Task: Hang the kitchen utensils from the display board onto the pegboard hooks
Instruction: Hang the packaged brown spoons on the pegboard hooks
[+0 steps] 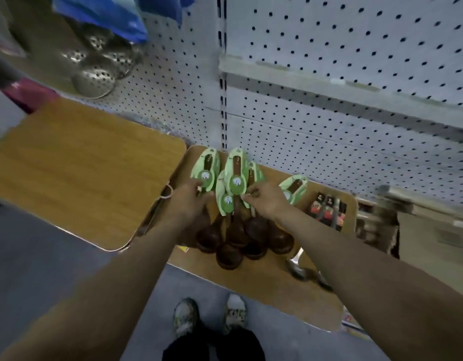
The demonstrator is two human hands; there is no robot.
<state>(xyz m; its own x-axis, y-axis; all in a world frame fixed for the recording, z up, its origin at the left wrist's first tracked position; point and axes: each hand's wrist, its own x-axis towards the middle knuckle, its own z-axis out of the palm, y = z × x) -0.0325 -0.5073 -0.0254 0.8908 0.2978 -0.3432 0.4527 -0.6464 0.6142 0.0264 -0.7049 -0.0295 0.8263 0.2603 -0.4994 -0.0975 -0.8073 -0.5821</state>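
Both hands are digging into the wooden ladles (229,230) on the display board (264,269): left hand (190,198) gripping handles, right hand (264,200) pinching a green tag (235,173), handles pointing up toward the pegboard (329,113) just behind

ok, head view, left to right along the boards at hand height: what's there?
Bare wooden board → left hand → bunch of green-carded wooden ladles → right hand → lone green-carded ladle → red-and-black packets.
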